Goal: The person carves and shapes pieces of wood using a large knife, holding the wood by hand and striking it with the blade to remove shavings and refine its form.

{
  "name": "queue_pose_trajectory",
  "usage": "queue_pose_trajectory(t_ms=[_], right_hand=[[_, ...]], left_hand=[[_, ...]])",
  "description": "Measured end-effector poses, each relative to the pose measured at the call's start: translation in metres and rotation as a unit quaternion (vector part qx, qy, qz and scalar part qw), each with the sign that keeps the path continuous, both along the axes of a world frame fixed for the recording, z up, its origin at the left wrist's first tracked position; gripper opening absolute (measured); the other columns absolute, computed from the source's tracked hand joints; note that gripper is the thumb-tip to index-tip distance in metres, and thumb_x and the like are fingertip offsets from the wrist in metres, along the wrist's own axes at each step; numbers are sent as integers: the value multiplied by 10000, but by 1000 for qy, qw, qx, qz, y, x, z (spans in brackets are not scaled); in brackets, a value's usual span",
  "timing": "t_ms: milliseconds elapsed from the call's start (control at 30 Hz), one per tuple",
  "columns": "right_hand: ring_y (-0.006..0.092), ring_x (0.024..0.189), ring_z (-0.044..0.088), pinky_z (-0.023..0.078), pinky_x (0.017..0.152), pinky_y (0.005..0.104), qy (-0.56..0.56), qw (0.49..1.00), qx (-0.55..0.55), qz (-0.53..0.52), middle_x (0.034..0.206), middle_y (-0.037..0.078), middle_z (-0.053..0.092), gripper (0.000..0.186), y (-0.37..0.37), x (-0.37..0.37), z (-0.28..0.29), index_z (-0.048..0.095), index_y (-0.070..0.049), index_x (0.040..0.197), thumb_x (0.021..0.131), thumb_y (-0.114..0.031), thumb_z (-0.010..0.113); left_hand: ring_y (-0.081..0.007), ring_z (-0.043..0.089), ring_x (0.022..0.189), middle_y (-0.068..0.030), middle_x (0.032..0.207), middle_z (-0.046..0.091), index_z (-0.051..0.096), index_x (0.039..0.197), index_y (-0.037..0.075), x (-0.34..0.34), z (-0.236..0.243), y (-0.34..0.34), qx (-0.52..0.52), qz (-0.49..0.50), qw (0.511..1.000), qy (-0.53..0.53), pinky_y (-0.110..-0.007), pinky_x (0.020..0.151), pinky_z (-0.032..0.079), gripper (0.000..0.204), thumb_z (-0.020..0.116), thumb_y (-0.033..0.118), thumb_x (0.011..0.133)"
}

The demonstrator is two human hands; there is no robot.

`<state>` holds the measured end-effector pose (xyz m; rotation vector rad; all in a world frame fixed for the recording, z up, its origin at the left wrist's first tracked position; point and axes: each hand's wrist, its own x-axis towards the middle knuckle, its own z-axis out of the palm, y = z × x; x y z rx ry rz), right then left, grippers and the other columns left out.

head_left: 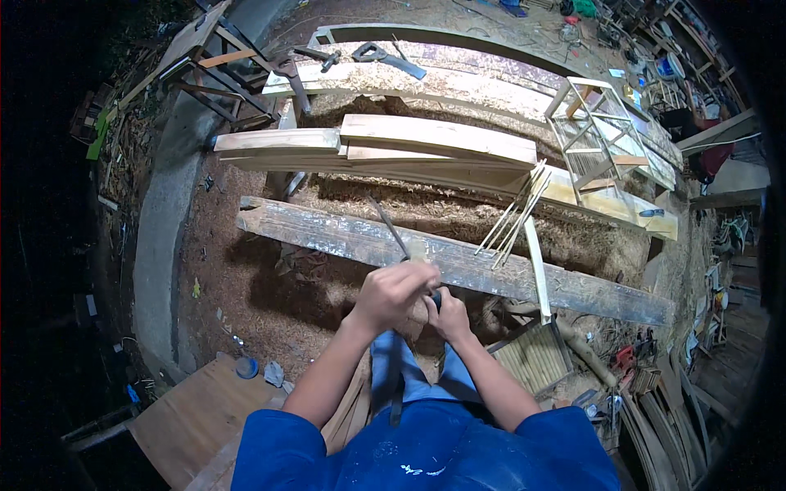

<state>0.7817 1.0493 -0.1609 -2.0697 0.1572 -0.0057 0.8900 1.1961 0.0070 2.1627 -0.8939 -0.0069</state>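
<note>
A long, narrow dark blade points away from me to the far left over a weathered plank. It lines up with a black handle in my right hand, whose fingers are wrapped round it. My left hand is closed just ahead of the right, over the near part of the blade. Whatever its fingers pinch is hidden. Both hands are in front of my body, above the near edge of the plank.
Pale boards lie stacked beyond the plank, with thin sticks leaning at its right. A handsaw and a hammer rest on a far beam. A wooden lattice frame stands at the right. Shavings cover the ground.
</note>
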Motion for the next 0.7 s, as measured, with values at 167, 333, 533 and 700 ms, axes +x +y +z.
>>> queue_pose_trajectory(t_ms=[167,333,533,700], right_hand=[[502,768,665,536,685,574,181,977,-110,39,789,302,675,496,-1,6,-18,592,21,990,964,-475,598],[500,800,668,534,704,575,197,973,-120,29,809,310,676,550,8,18,-6,614,18,970,956,-532,584],[470,768,674,536,660,534,137,987,-80,34,795,296,669,404,4,10,30,596,-4,970,948,-404,644],[509,779,664,537,683,581,178,976,-117,37,776,329,656,491,12,-6,-21,567,30,968,959,-459,603]], left_hand=[[-323,719,915,-123,1031,733,706,1064,75,6,-48,15,49,76,995,33,-401,763,588,217,730,134,856],[-362,710,883,-156,990,729,695,1076,61,19,-31,26,111,99,988,34,-423,733,585,251,745,129,840],[-303,724,804,-114,924,736,715,980,64,5,37,12,19,76,995,-54,-368,691,584,176,771,136,830],[-366,724,882,-146,961,741,725,1039,50,11,-11,-1,35,110,991,-72,-429,792,588,303,714,318,900]])
